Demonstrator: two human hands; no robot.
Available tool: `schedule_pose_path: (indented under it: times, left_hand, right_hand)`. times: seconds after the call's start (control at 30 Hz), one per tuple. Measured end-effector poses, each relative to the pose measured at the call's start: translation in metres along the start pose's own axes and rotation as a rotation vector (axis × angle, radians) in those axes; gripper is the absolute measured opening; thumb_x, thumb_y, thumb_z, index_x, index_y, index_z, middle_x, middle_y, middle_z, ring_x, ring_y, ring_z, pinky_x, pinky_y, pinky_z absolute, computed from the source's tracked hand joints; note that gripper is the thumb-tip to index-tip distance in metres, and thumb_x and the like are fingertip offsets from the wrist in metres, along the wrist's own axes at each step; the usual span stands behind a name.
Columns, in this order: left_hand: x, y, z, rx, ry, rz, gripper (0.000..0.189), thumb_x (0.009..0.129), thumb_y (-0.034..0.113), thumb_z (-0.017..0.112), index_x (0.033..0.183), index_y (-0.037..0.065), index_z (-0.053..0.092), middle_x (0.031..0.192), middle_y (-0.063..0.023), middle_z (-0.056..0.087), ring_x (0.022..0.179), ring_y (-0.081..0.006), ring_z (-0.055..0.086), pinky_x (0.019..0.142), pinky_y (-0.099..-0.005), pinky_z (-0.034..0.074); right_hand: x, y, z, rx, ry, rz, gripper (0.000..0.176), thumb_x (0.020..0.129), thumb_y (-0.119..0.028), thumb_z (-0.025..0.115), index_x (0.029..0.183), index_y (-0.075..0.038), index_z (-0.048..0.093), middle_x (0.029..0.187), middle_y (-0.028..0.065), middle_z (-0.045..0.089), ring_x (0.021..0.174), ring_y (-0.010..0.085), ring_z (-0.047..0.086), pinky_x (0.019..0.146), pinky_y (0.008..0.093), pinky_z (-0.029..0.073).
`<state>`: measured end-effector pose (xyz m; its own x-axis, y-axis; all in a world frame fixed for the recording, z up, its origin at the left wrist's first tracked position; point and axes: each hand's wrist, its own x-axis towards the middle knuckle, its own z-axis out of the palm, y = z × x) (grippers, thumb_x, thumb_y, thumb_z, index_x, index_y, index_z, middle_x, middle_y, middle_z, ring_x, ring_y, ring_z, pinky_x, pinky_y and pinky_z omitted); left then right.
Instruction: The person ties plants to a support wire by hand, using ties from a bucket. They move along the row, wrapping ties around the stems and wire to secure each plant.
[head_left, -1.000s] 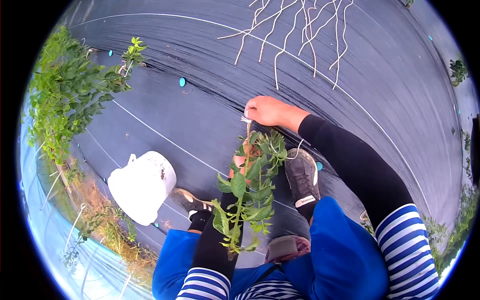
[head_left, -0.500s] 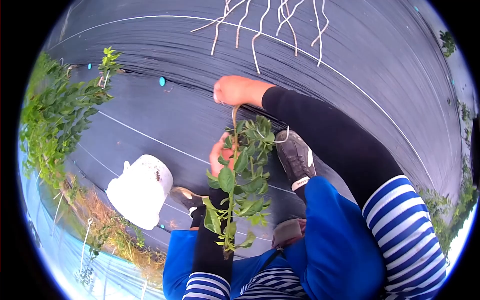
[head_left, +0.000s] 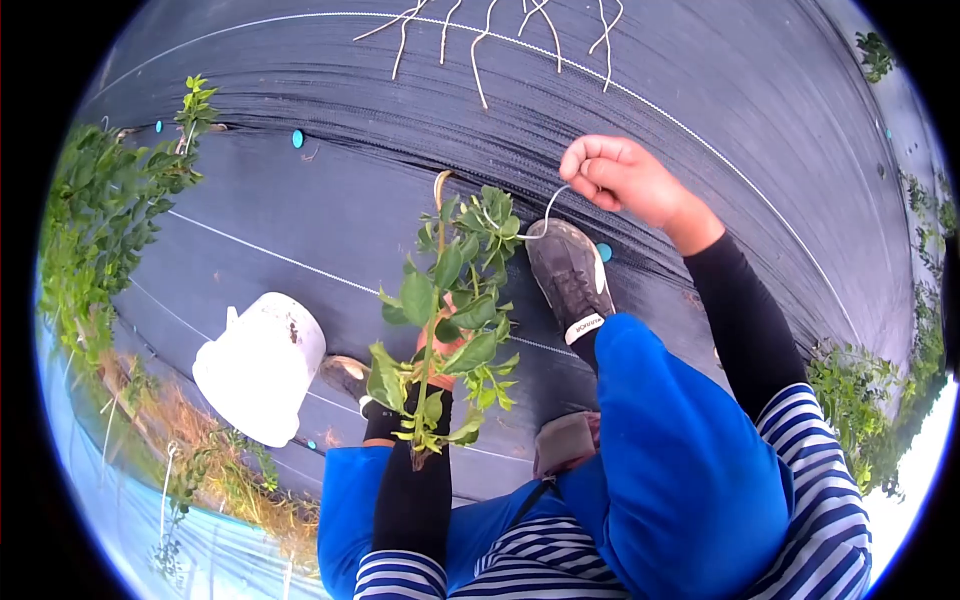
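Over black ground cloth, a leafy plant shows between the shoes; the right hand seemingly pinches the white wire, best guided gently; the left hand's hold, leaf-hidden, cannot be told.

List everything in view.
Leafy stemmed plant: one, green, centre
Thin curved strand: one, white, beside the plant
Round plastic bucket: one, white, left
Long wavy pieces: several, pale, top
Flat ground sheeting: count unclear, dark grey, underfoot
Round flat discs: several, turquoise, on the sheeting
Leafy bushes: several, green, both edges
Dry grass: one strip, brown, lower left
Glossy cover: one, light blue, lower left
Unidentified item: one, grey and maroon, low centre
Laced shoes: two, black, flanking the plant
Cloth trousers: one pair, blue, bottom
Striped shirt: one, blue and white, bottom
Forearm sleeves: two, black, both arms
Left hand: one, bare, partly behind the plant
Right hand: one, bare, at the strand's end
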<state>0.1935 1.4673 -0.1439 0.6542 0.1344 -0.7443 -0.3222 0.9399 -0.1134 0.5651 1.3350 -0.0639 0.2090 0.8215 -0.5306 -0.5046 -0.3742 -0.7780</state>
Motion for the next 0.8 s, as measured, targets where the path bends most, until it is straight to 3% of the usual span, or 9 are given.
schedule_pose_path:
  times: [0.07, 0.13, 0.2, 0.3, 0.47, 0.57, 0.67, 0.7, 0.8]
  left_hand:
    - [0.009, -0.001, -0.007, 0.162, -0.305, -0.131, 0.035, 0.091, 0.012, 0.049, 0.125, 0.003, 0.046, 0.115, -0.0110, 0.056, 0.101, -0.0238, 0.058, 0.086, -0.0379, 0.050]
    - [0.003, -0.007, 0.017, 0.754, -0.350, 0.126, 0.034, 0.093, 0.023, 0.048, 0.122, 0.005, 0.049, 0.112, -0.0099, 0.058, 0.096, -0.0212, 0.059, 0.082, -0.0319, 0.051]
    - [0.008, -0.012, 0.053, 0.234, -0.380, -0.187, 0.033, 0.093, 0.027, 0.048, 0.120, 0.007, 0.052, 0.106, -0.0079, 0.061, 0.090, -0.0184, 0.061, 0.074, -0.0308, 0.053]
    - [0.001, -0.031, 0.098, 0.452, -0.028, 0.029, 0.032, 0.094, 0.029, 0.049, 0.117, 0.008, 0.054, 0.099, -0.0065, 0.063, 0.085, -0.0161, 0.062, 0.066, -0.0292, 0.052]
    - [0.014, -0.015, 0.070, 0.425, -0.204, -0.140, 0.036, 0.093, 0.034, 0.048, 0.117, 0.008, 0.054, 0.098, -0.0075, 0.064, 0.081, -0.0176, 0.062, 0.065, -0.0304, 0.052]
    - [0.020, -0.015, 0.054, 2.227, -0.210, 0.682, 0.034, 0.094, 0.030, 0.047, 0.119, 0.008, 0.053, 0.097, -0.0079, 0.063, 0.082, -0.0190, 0.061, 0.071, -0.0309, 0.052]
    - [0.013, -0.027, 0.058, 1.049, -0.092, 0.256, 0.031, 0.094, 0.026, 0.048, 0.119, 0.008, 0.053, 0.099, -0.0060, 0.061, 0.082, -0.0173, 0.060, 0.071, -0.0294, 0.051]
    - [0.023, -0.022, 0.052, 0.986, 0.222, 0.115, 0.030, 0.092, 0.021, 0.052, 0.119, 0.007, 0.052, 0.101, -0.0043, 0.060, 0.078, -0.0149, 0.059, 0.066, -0.0271, 0.049]
    - [0.021, -0.036, 0.073, 1.168, 0.156, 0.258, 0.032, 0.083, 0.029, 0.068, 0.108, 0.010, 0.058, 0.081, 0.0034, 0.057, 0.057, -0.0061, 0.049, 0.045, -0.0188, 0.037]
  right_hand:
    - [0.005, 0.023, 0.018, -0.557, 0.177, -0.568, 0.017, 0.085, -0.011, 0.047, 0.092, -0.006, 0.062, 0.072, 0.0045, 0.060, 0.060, 0.0144, 0.056, 0.051, 0.0319, 0.045]
    - [-0.016, 0.001, 0.044, -0.805, 0.283, -0.487, 0.011, 0.084, -0.016, 0.054, 0.088, -0.009, 0.062, 0.074, 0.0083, 0.060, 0.069, 0.0247, 0.061, 0.059, 0.0376, 0.048]
    - [-0.022, -0.008, 0.055, -1.309, 0.338, -0.530, 0.010, 0.080, -0.021, 0.059, 0.083, -0.011, 0.061, 0.073, 0.0089, 0.059, 0.070, 0.0296, 0.060, 0.059, 0.0375, 0.050]
    - [-0.020, -0.006, 0.065, -1.596, 0.306, -0.503, 0.010, 0.076, -0.019, 0.059, 0.079, -0.009, 0.059, 0.069, 0.0071, 0.058, 0.068, 0.0252, 0.062, 0.057, 0.0365, 0.050]
    - [-0.015, 0.026, 0.074, -1.855, 0.267, -0.233, 0.024, 0.075, -0.026, 0.064, 0.081, -0.005, 0.056, 0.069, 0.0067, 0.058, 0.064, 0.0222, 0.061, 0.055, 0.0339, 0.048]
    - [-0.011, 0.033, 0.075, -1.803, 0.303, -0.305, 0.026, 0.078, -0.030, 0.063, 0.079, -0.004, 0.058, 0.068, 0.0074, 0.058, 0.066, 0.0208, 0.061, 0.055, 0.0328, 0.048]
    - [-0.017, 0.034, 0.077, -1.726, 0.260, -0.354, 0.028, 0.081, -0.031, 0.060, 0.074, -0.003, 0.060, 0.068, 0.0095, 0.058, 0.066, 0.0242, 0.062, 0.055, 0.0355, 0.049]
    - [-0.020, 0.035, 0.080, -1.726, 0.261, -0.355, 0.028, 0.081, -0.031, 0.060, 0.074, -0.003, 0.060, 0.068, 0.0095, 0.058, 0.066, 0.0242, 0.062, 0.055, 0.0355, 0.049]
    - [-0.028, 0.033, 0.094, -1.353, 0.243, -0.308, 0.033, 0.083, -0.028, 0.052, 0.065, -0.003, 0.063, 0.065, 0.0165, 0.061, 0.064, 0.0335, 0.062, 0.059, 0.0421, 0.050]
